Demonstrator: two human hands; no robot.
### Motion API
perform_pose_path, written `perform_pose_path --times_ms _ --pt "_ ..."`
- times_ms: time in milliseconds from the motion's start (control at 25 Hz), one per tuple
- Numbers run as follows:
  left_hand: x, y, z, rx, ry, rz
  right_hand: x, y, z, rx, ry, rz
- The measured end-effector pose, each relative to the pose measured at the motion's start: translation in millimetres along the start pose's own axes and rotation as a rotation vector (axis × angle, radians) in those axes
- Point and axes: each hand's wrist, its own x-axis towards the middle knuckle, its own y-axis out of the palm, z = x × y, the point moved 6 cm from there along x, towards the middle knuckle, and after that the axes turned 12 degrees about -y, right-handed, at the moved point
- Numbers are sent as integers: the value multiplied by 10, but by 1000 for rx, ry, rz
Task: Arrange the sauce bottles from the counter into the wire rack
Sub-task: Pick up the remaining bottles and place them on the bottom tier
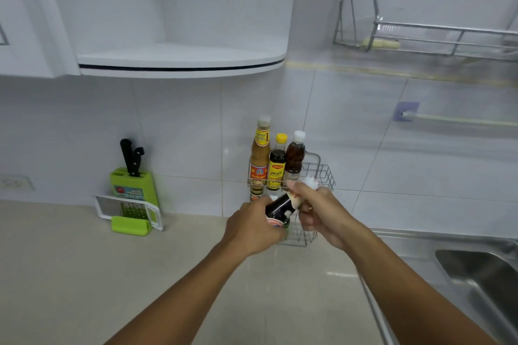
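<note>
At frame centre, a dark bottle (pixel 280 209) is clasped by both hands' closed fingers (pixel 308 218); lowering into the wire rack (pixel 322 173) is needed next.

Just the one head cam here, wide-angle, looking forward and down from standing height at the worktop (pixel 84 274) and tiled wall (pixel 182 126), pretty close in, sink (pixel 482 269) at the right edge.
</note>
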Motion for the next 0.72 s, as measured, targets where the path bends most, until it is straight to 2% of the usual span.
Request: perform_pose_path --times_ms 80,200,320,440,600,720 --pt "145 144 -67 -175 -10 156 39 5 -12 -61 -44 109" --pt "352 337 -19 -250 16 307 174 -252 -145 -231 -105 -7" --pt "606 518 411 -249 -183 312 333 -650 -435 -368 -120 -248" --pt "783 719 832 -223 -376 308 516 -950 -798 -397 -80 -388" --pt "974 931 1009 -293 -470 326 794 -1146 -1199 -382 -92 -455" --pt "1194 1154 1154 -313 -520 320 986 -1167 -1432 -437 -142 -437"
